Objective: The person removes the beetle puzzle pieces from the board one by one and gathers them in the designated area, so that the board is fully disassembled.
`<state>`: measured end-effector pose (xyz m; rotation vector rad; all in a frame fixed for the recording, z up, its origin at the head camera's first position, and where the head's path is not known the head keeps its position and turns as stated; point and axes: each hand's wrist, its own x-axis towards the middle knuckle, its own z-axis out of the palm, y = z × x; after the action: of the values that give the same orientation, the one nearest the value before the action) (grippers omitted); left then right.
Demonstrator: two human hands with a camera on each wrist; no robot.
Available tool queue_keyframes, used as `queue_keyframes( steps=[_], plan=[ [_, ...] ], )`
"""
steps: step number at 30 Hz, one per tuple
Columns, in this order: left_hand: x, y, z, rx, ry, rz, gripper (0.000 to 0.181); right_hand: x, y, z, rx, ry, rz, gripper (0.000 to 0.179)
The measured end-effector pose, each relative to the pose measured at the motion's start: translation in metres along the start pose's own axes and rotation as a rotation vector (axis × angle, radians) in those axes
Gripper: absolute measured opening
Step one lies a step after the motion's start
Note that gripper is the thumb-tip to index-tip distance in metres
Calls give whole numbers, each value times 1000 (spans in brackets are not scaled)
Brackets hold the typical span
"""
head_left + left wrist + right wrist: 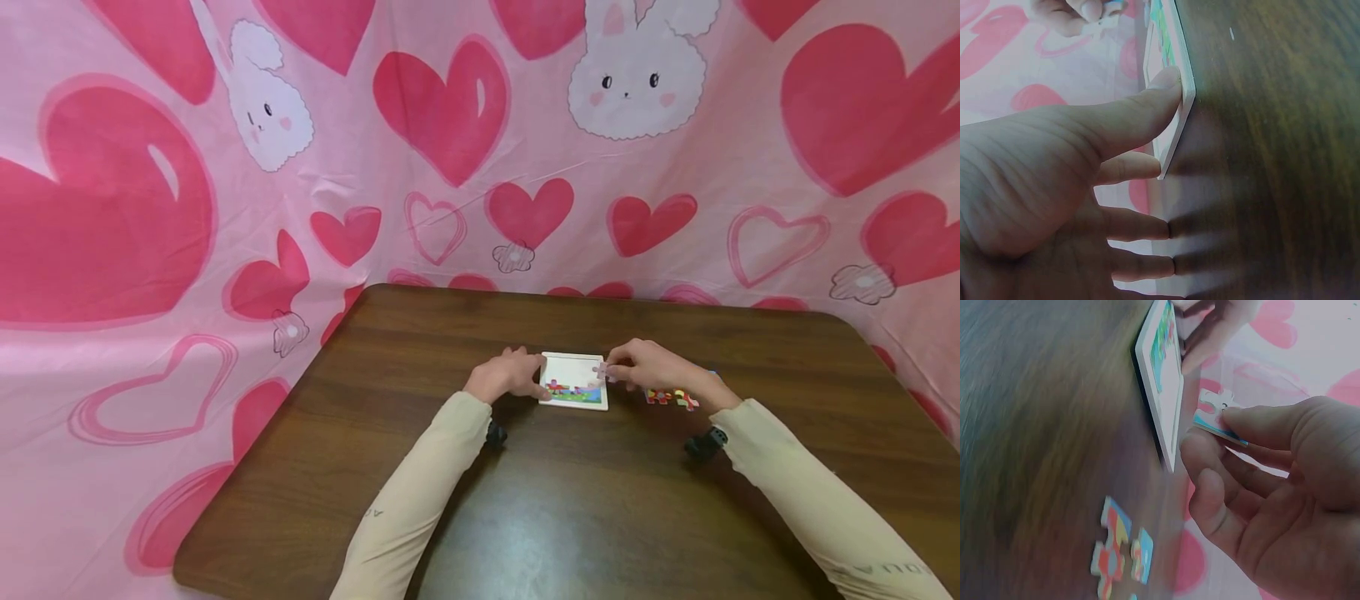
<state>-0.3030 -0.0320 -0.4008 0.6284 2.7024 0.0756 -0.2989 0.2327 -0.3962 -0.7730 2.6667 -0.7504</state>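
Note:
A white puzzle tray lies on the table, its lower part filled with colourful joined pieces. My left hand is at the tray's left side. In the left wrist view its thumb rests on the tray's rim, the index fingertip touches a corner, and the other fingers stretch straight down to the tabletop. Over the tray's right edge, my right hand pinches a puzzle piece between thumb and fingers. That piece is pale pink with a blue edge and part of a drawn face.
Several loose puzzle pieces, red, yellow and blue, lie on the table right of the tray, partly hidden under the right forearm in the head view. The brown wooden table meets a pink curtain with hearts and rabbits at its back and left.

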Motion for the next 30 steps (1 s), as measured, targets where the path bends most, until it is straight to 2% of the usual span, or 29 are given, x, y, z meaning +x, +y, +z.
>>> queue_keyframes(
  steps=[9,16,23,30],
  plan=[
    [-1,-1,0,-10,-2,-8,61,-17,11,-10,0,3,-26,10],
    [2,0,1,-9,2,-4,61,-33,22,-21,40,-3,47,10],
    [1,0,1,0,4,3,59,-44,29,-32,22,3,53,8],
    [0,-1,0,-8,2,9,60,-54,39,-41,55,-9,75,6]
  ],
)
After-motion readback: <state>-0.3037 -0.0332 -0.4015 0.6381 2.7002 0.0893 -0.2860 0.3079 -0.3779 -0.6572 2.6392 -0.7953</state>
